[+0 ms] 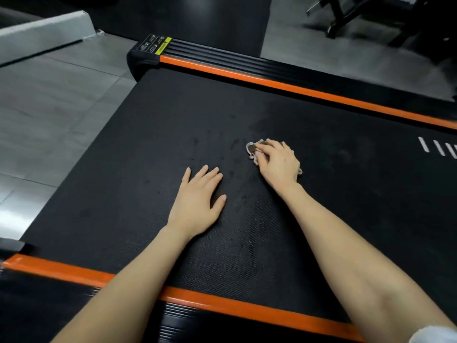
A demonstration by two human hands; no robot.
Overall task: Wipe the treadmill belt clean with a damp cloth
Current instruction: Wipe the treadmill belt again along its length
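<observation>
The left hand (pixel 197 194) lies flat, fingers spread, on the black treadmill belt (pixel 148 134) near its middle. Just to its right, the right hand (pixel 279 164) curls its fingers over a small crumpled pale cloth (pixel 251 147), holding it against the belt. White stripes (pixel 437 147) mark the belt's far right.

Most of the cloth (pixel 251 148) under the right hand (pixel 279 165).

Left hand (pixel 197 191) flat; right hand (pixel 278 160) curled
</observation>
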